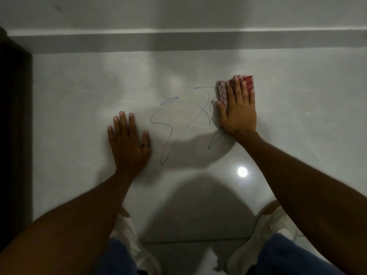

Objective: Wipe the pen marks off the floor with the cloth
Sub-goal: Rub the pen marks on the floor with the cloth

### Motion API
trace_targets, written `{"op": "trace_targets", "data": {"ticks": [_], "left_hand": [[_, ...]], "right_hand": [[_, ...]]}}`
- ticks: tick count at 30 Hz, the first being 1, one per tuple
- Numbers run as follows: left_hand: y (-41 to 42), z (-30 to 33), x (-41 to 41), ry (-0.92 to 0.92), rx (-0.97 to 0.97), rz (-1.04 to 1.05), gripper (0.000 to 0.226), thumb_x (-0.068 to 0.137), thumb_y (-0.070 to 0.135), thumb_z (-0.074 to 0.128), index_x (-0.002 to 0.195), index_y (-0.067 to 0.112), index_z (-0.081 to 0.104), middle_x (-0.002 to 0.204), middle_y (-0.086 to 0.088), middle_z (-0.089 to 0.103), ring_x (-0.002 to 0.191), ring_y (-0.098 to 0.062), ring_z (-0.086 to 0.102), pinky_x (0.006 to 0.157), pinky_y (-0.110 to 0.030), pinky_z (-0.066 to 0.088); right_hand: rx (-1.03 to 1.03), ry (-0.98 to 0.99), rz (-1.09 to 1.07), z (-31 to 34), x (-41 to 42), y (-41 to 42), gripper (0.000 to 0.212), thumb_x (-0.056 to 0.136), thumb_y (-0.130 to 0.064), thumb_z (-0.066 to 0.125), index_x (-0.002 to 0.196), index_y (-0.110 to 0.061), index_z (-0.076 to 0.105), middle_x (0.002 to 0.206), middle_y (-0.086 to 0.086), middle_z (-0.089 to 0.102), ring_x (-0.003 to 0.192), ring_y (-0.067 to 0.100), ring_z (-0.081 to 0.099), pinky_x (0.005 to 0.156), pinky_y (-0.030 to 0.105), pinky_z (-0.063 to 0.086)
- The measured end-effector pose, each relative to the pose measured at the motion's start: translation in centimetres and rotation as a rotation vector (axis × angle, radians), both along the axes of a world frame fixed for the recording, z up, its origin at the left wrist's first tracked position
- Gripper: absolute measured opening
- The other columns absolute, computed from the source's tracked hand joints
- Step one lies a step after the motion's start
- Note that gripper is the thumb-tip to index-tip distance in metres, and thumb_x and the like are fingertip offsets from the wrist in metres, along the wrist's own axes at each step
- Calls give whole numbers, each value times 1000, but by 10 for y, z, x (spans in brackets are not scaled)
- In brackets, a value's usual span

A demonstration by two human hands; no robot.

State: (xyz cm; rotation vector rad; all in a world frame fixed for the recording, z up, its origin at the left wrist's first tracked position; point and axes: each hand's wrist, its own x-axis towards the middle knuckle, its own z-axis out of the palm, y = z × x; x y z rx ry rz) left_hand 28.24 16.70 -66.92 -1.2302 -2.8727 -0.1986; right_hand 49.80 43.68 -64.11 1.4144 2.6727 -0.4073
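Blue pen marks (168, 126) loop across the pale glossy floor (79, 106) between my hands. My right hand (238, 112) lies flat, fingers together, pressing a red-and-white checked cloth (248, 81) onto the floor at the right end of the scribble. Most of the cloth is hidden under the palm; its far edge and left side stick out. My left hand (129, 141) rests flat on the bare floor left of the marks, fingers apart, holding nothing. A ring is on one of its fingers.
A white wall with a grey skirting band (178, 41) runs across the far side. Dark furniture (14, 116) stands along the left edge. My knees in blue trousers (288, 257) are at the bottom. A lamp reflection (242, 171) glints on the floor.
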Motion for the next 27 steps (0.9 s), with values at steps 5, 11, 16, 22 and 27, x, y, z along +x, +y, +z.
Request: {"op": "trace_targets", "data": {"ticks": [5,11,16,22,27], "left_hand": [[2,-2,0,-7,9,3,70,111,47,37,170,10,29,177,-20,26,165,-41,24,135,-58,17],[2,-3,2,-25,25,13,70,110,44,38,169,8,29,177,-21,25,165,-41,23,135,-61,17],[4,-9,5,8,24,7,70,111,46,34,170,9,26,178,-20,23,166,-40,20,135,-59,16],[4,-10,4,25,18,13,71,111,48,33,170,9,26,178,-20,24,166,-40,22,135,-58,16],[5,-3,5,7,12,13,70,111,45,38,170,8,28,177,-21,26,165,-41,23,135,-60,19]], "right_hand": [[4,-41,11,2,71,-119,76,109,-59,25,170,-16,15,180,15,7,168,34,3,136,56,10],[-4,-87,33,-8,97,-163,73,109,-58,25,168,-15,26,178,11,18,167,28,10,137,49,7],[29,-84,94,-10,53,-103,73,108,-53,23,171,-20,6,180,11,3,168,26,0,137,52,6],[28,-45,51,1,-31,-28,72,109,-53,16,171,-18,9,181,12,5,168,28,2,137,53,7],[13,-58,22,6,-82,6,73,109,-56,11,171,-18,1,181,11,-4,168,29,-5,137,52,2]]}}
